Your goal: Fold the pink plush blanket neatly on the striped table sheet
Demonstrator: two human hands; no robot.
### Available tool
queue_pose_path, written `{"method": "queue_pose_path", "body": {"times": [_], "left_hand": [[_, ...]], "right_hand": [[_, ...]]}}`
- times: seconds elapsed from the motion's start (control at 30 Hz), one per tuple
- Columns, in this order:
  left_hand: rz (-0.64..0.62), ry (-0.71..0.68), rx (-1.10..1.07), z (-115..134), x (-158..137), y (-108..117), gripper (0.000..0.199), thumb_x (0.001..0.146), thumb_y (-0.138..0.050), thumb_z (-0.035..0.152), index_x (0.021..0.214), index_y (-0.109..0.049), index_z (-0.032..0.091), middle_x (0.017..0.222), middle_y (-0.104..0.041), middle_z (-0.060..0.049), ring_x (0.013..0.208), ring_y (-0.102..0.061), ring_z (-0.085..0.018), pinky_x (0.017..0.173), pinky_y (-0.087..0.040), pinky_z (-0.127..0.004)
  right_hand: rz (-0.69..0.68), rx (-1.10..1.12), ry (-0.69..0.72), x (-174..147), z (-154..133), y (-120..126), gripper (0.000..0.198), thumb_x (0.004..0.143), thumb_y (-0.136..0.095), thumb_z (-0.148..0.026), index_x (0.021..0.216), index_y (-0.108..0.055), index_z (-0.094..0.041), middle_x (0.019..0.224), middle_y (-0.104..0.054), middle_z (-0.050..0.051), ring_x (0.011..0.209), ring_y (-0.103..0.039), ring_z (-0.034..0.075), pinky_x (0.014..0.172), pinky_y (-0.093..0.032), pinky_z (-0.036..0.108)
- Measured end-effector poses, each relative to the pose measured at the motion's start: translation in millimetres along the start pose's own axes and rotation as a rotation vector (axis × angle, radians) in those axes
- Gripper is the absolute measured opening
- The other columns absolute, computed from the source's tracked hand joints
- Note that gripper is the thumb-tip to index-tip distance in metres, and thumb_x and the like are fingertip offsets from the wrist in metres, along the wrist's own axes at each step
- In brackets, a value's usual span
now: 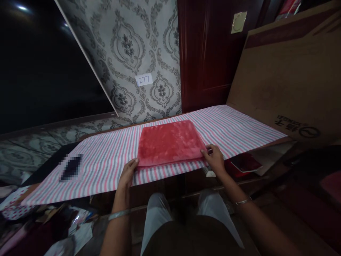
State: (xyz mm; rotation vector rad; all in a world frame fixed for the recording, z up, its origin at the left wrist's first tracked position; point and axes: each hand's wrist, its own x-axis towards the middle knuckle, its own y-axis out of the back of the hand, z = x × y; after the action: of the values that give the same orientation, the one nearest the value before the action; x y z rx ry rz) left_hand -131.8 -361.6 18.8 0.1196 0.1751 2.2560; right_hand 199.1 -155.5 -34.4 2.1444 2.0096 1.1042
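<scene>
A red, plush, folded cloth [170, 142] lies flat as a rough rectangle on a striped pink, white and grey cloth [103, 167]. At its near left corner is my left hand [128, 173], thumb on top and the other fingers closed against the edge, partly hidden. My right hand [214, 159] pinches the near right corner between thumb and fingers. The cloth's front edge runs between both hands, close to the edge of the table.
A dark screen [48, 67] stands at the left, and a large cardboard box [287, 78] at the right. A pixelated dark patch [70, 168] shows on the striped cloth's left part. Mixed clutter [77, 224] lies below left. A card marked 277 [144, 79] hangs on the wall.
</scene>
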Motion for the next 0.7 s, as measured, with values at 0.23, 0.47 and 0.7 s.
{"method": "queue_pose_path", "body": {"times": [0.23,0.47,0.7], "left_hand": [[0.131,-0.066,0.232,-15.8,5.6,6.2,0.058,0.06,-0.068,0.076,0.066,-0.062,0.018,0.068,-0.059,-0.001,0.07,-0.053,-0.017,0.066,-0.043,-0.029],[0.056,-0.067,0.27,-13.4,9.1,14.7,0.053,0.064,-0.066,0.071,0.068,-0.059,0.019,0.067,-0.056,-0.001,0.067,-0.053,-0.017,0.063,-0.045,-0.029],[0.267,-0.438,0.919,24.3,22.5,-35.1,0.057,0.093,-0.046,0.047,0.14,-0.053,0.015,0.152,-0.045,-0.017,0.145,-0.035,-0.032,0.117,-0.031,-0.05]], "right_hand": [[0.054,0.079,-0.156,2.5,10.7,-6.9,0.036,0.078,-0.048,-0.058,0.077,-0.057,-0.022,0.071,-0.065,0.006,0.068,-0.058,0.023,0.067,-0.046,0.035],[-0.003,0.021,-0.038,5.4,12.6,0.9,0.035,0.082,-0.047,-0.047,0.096,-0.064,-0.02,0.088,-0.069,0.01,0.084,-0.061,0.026,0.078,-0.05,0.04],[-0.168,-0.385,0.395,16.2,-51.1,-16.2,0.057,0.096,-0.039,-0.04,0.149,-0.044,-0.02,0.154,-0.043,0.013,0.142,-0.033,0.033,0.114,-0.028,0.054]]}}
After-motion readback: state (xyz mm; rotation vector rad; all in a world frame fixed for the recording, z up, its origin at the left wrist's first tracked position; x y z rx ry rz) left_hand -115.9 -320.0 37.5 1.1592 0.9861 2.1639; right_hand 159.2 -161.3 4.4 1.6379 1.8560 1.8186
